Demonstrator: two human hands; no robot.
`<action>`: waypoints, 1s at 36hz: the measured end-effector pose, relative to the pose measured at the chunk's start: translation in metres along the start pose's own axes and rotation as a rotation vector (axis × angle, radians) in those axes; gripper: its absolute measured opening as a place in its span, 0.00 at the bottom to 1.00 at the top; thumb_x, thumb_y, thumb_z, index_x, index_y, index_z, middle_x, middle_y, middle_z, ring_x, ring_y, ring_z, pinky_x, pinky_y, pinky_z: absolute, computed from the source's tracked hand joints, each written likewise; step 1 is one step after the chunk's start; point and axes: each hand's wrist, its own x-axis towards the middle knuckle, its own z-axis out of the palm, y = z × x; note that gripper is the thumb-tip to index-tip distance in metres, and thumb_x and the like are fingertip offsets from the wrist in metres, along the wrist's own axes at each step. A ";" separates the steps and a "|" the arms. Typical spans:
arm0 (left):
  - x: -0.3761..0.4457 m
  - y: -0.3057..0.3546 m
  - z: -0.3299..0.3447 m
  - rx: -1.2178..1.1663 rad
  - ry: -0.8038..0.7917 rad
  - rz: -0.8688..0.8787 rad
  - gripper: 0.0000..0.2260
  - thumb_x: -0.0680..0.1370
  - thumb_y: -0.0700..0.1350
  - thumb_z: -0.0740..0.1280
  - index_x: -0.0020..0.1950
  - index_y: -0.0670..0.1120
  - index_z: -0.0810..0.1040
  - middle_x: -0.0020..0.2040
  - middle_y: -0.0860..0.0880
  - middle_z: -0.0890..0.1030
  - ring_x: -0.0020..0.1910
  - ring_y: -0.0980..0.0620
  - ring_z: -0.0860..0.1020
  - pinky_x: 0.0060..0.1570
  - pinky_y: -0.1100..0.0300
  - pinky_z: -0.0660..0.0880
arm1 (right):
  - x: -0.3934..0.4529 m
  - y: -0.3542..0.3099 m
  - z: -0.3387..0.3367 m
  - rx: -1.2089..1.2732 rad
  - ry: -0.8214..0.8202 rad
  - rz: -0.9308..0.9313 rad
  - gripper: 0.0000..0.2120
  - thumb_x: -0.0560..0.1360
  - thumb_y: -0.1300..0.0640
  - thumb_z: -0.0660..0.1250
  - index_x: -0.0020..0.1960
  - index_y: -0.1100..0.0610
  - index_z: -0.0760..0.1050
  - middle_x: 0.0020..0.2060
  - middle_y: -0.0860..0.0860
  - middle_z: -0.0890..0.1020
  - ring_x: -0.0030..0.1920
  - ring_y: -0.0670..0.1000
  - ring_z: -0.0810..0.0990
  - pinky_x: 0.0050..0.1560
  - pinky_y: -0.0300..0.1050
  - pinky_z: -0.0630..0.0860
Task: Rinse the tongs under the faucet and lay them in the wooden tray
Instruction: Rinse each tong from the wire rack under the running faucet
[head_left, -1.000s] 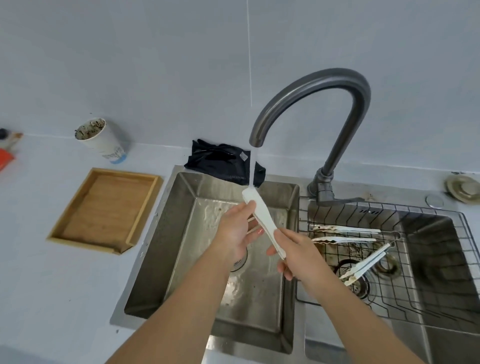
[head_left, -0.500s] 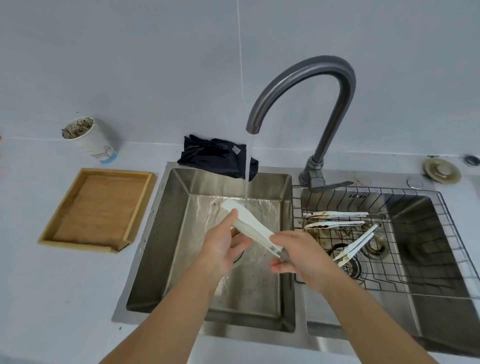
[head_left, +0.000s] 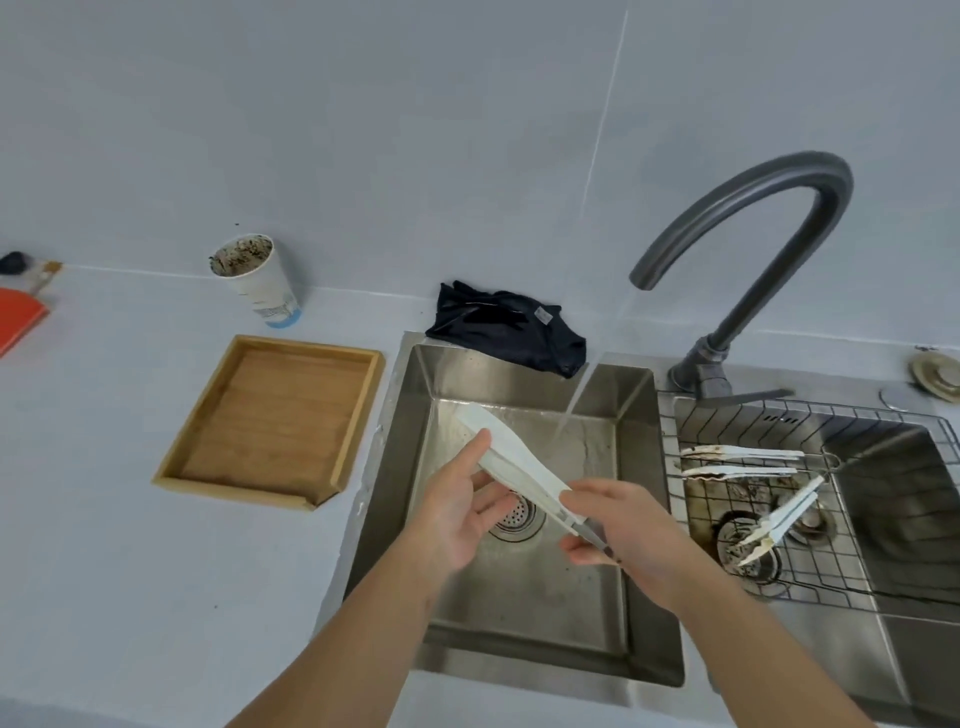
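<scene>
White tongs (head_left: 511, 460) slant over the left sink basin (head_left: 524, 613), their broad end pointing up and left, clear of the water stream. My right hand (head_left: 623, 530) grips their lower handle end. The thumb and fingers of my left hand (head_left: 462, 506) pinch the tongs near the middle. Water runs from the grey faucet (head_left: 748, 208) into the basin, to the right of the tongs. The wooden tray (head_left: 275, 421) lies on the counter left of the sink, with nothing in it.
A wire rack (head_left: 810, 519) in the right basin holds three dirty white tongs (head_left: 743, 462). A dark cloth (head_left: 509, 327) lies behind the sink. A paper cup (head_left: 257, 280) stands behind the tray. An orange object (head_left: 18, 319) sits at far left.
The tongs have swung down and to the left out of the stream, both hands still on them. The view has turned left.
</scene>
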 end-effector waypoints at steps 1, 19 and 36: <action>0.000 0.003 -0.006 -0.001 -0.003 0.004 0.14 0.78 0.52 0.72 0.57 0.44 0.81 0.44 0.44 0.88 0.48 0.46 0.87 0.57 0.49 0.81 | 0.000 -0.002 0.007 -0.005 0.000 0.000 0.05 0.79 0.58 0.69 0.54 0.56 0.82 0.44 0.58 0.85 0.37 0.54 0.84 0.38 0.42 0.81; -0.007 0.065 -0.079 -0.151 -0.143 0.073 0.21 0.79 0.53 0.69 0.69 0.46 0.76 0.59 0.43 0.85 0.58 0.45 0.84 0.57 0.51 0.80 | 0.020 -0.021 0.102 0.210 -0.091 0.134 0.10 0.80 0.64 0.65 0.58 0.64 0.83 0.41 0.62 0.85 0.29 0.53 0.79 0.25 0.41 0.75; -0.003 0.116 -0.146 -0.029 0.111 0.194 0.08 0.81 0.48 0.69 0.58 0.48 0.77 0.51 0.44 0.85 0.51 0.47 0.84 0.41 0.56 0.82 | 0.045 -0.028 0.186 0.138 0.098 -0.029 0.09 0.79 0.65 0.67 0.53 0.56 0.85 0.37 0.56 0.86 0.30 0.52 0.80 0.24 0.43 0.72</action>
